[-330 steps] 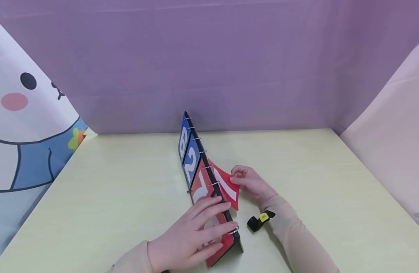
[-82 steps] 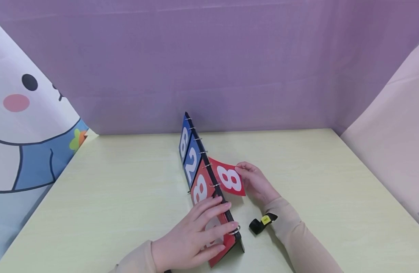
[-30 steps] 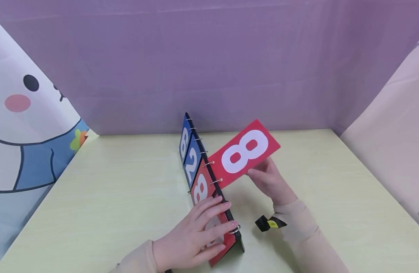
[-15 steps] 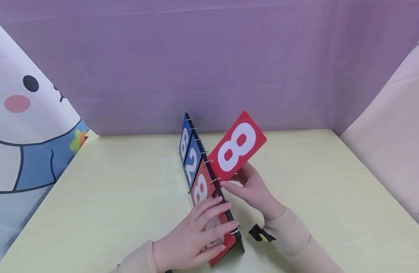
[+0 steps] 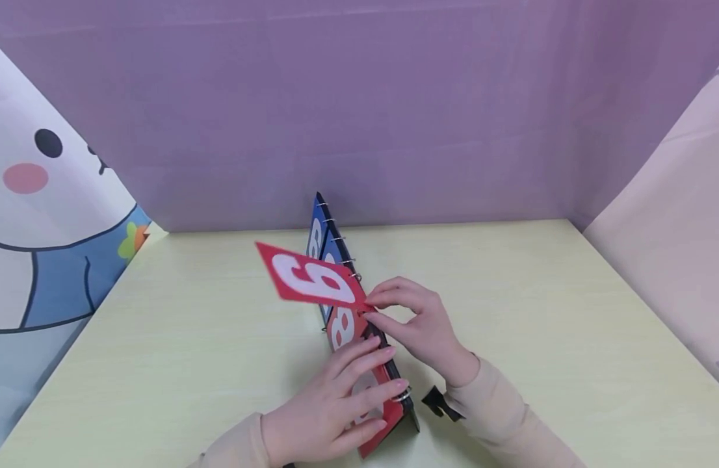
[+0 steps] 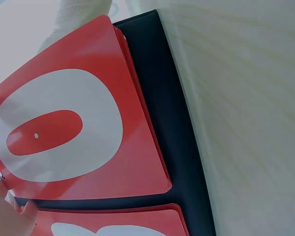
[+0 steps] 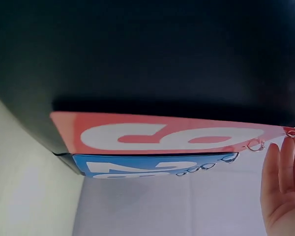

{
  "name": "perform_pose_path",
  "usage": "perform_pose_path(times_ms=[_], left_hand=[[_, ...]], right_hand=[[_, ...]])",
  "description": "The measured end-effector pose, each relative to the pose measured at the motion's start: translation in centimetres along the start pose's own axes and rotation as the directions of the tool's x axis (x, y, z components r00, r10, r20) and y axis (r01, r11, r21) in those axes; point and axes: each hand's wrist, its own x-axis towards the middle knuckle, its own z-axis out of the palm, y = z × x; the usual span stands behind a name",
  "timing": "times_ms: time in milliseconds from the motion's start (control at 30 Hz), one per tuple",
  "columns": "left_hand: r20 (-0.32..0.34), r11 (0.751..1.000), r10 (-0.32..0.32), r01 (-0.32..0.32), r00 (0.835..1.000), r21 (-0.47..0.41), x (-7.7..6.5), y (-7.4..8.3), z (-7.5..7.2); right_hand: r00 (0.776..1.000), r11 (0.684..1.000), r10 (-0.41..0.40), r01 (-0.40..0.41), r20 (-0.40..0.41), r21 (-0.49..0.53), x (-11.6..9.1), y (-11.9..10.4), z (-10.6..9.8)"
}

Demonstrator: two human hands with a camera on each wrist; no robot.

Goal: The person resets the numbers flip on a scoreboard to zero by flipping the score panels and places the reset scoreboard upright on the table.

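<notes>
A black flip scoreboard (image 5: 407, 408) stands tent-like on the table, its red and blue number cards hung on metal rings along the top ridge. My left hand (image 5: 330, 396) rests over the near end, fingers laid straight across the ridge; below it the left wrist view shows a red card with 0 (image 6: 142, 172). My right hand (image 5: 424, 325) pinches the ring edge of a red card with 9 (image 5: 301, 281) between thumb and finger. That card sticks out to the left, above a red card with 8 (image 5: 343, 330). Blue cards (image 5: 316, 237) hang at the far end.
The pale wooden table (image 5: 207, 364) runs back to a purple cloth backdrop (image 5: 359, 117). A cartoon-printed cloth (image 5: 49, 221) hangs at the left and a pale cloth (image 5: 675, 214) at the right. A black strap (image 5: 441, 404) shows at my right wrist.
The red card has swung over the ridge from right to left and now shows 9 instead of 8. My right hand has moved left to the rings; my left hand has stayed put.
</notes>
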Motion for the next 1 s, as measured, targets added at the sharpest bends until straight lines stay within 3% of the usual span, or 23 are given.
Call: perform_pose_path(times_ms=[133,300,500,633,733,867,1000], left_hand=[[0.053,0.999,-0.048,0.048,0.997,-0.009,-0.14,0.19,-0.16],[0.104,0.994,-0.092,0.097,0.99,-0.041,-0.25,0.33,-0.32],[0.135,0.984,-0.138,0.151,0.981,-0.094,-0.36,0.43,-0.34],[0.109,0.992,-0.101,0.109,0.989,-0.065,-0.34,0.34,-0.23],[0.04,0.999,-0.035,0.036,0.999,-0.029,-0.19,0.14,-0.07],[-0.051,0.999,0.041,-0.042,0.998,-0.008,0.05,-0.07,0.16],[-0.061,0.999,0.05,-0.051,0.997,-0.011,0.04,-0.11,0.22]], right_hand=[[0.998,0.997,-0.065,0.065,0.001,-0.041,0.11,0.43,0.08],[0.987,0.986,-0.147,0.151,0.059,-0.068,0.23,0.66,-0.02],[0.979,0.981,-0.167,0.177,0.12,-0.078,0.32,0.68,-0.18],[0.974,0.979,-0.174,0.187,0.146,-0.08,0.31,0.93,-0.26],[0.97,0.976,-0.184,0.2,0.161,-0.09,0.33,1.01,-0.27],[0.967,0.973,-0.185,0.206,0.176,-0.107,0.36,0.98,-0.3],[0.969,0.977,-0.161,0.183,0.188,-0.109,0.31,0.98,-0.33]])
